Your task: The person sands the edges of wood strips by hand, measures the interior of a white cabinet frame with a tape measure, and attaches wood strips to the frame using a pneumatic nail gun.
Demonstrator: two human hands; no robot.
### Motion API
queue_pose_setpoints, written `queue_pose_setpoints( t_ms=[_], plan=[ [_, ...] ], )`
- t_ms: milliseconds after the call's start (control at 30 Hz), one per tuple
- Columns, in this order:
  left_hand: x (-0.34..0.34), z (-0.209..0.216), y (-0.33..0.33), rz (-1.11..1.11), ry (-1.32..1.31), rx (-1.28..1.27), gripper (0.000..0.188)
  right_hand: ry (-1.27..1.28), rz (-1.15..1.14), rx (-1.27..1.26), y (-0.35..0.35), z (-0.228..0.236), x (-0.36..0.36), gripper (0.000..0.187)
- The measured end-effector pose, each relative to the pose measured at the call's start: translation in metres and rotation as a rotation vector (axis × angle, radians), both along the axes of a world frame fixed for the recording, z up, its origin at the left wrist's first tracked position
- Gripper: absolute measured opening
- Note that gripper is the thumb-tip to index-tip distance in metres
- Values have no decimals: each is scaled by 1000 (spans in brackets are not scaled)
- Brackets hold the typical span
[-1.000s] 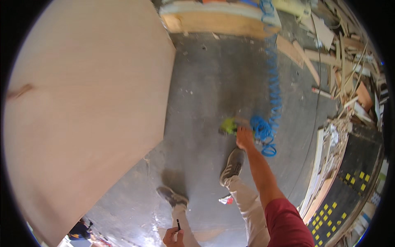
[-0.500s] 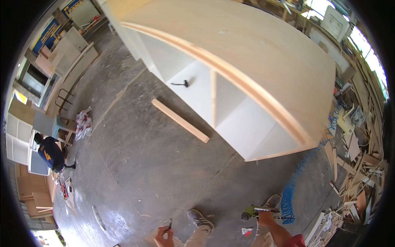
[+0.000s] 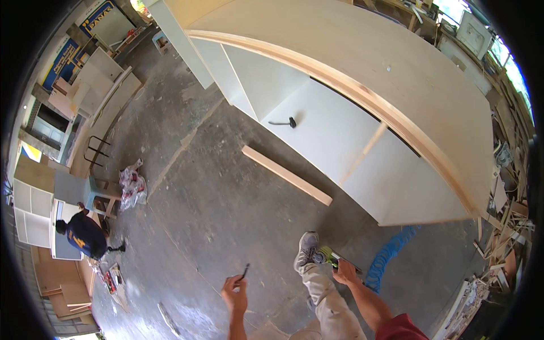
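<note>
My left hand (image 3: 234, 296) is raised over the floor, its fingers closed around a slim dark pen-like stick (image 3: 245, 271). In my right hand (image 3: 344, 273) is a green nail gun (image 3: 326, 255), held low beside my grey shoe (image 3: 306, 249). A coiled blue air hose (image 3: 390, 254) lies near the gun and runs toward the cabinet. Ahead stands a large wooden cabinet (image 3: 351, 54) with white compartments facing me. On a white panel inside it rests a black-headed hammer (image 3: 291, 122). A pale wooden strip (image 3: 286, 174) lies on the floor before it.
Wood offcuts (image 3: 510, 243) are heaped along the right side. At the left, a co-worker (image 3: 85, 233) crouches by white cabinets, near a stool (image 3: 103, 195) and a plastic bag (image 3: 132, 186). Tools (image 3: 113, 277) lie on the concrete floor behind that person.
My view has shifted, and one foot has stepped forward. Both hands reach farther into view, still holding the pen-like stick and the nail gun. The cabinet and strip appear farther right.
</note>
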State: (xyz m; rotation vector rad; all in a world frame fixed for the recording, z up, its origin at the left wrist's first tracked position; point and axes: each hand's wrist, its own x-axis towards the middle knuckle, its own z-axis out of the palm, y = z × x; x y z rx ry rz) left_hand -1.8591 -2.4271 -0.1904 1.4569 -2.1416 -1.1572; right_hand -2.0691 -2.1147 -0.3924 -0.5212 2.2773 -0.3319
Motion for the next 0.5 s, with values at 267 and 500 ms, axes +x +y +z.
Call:
queue_pose_setpoints(
  t_ms=[267, 500],
  plan=[
    [-192, -157, -117, -365, -88, 128, 12, -44, -188, 57, -48, -73, -73, 51],
    [-368, -289, -185, -766, -242, -40, 11, -56, -315, 217, 0, -135, -104, 43]
  ],
)
